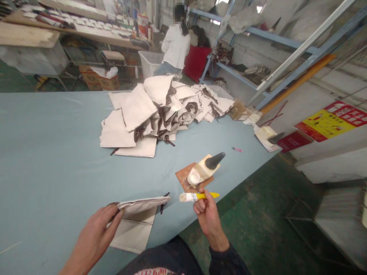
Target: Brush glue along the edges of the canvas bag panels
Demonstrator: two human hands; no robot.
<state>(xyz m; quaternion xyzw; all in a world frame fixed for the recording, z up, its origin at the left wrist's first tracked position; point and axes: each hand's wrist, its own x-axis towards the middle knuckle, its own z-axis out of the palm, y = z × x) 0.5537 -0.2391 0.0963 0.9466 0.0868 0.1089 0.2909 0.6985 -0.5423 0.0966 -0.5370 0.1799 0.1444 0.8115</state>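
My right hand [208,214] is closed around the yellow handle of a paintbrush [200,196], whose pale bristles point left. Pinched between the thumb and fingers of my left hand [99,229] is the folded top edge of a cream fabric pouch [134,229] with dark brown trim and a cord end at its right. The lower part of the pouch lies on the table. Just beyond the brush, a cut-open plastic bottle [202,171] with a black tip lies tilted on a brown board [184,176]; white residue coats its open end.
A large heap of cream pouches [140,109] with brown cords covers the far middle of the blue-green table [57,152]. Pink thread snips [237,149] lie to the right, near a second bottle [266,135]. Behind are a person [175,46] and blue shelving [275,37].
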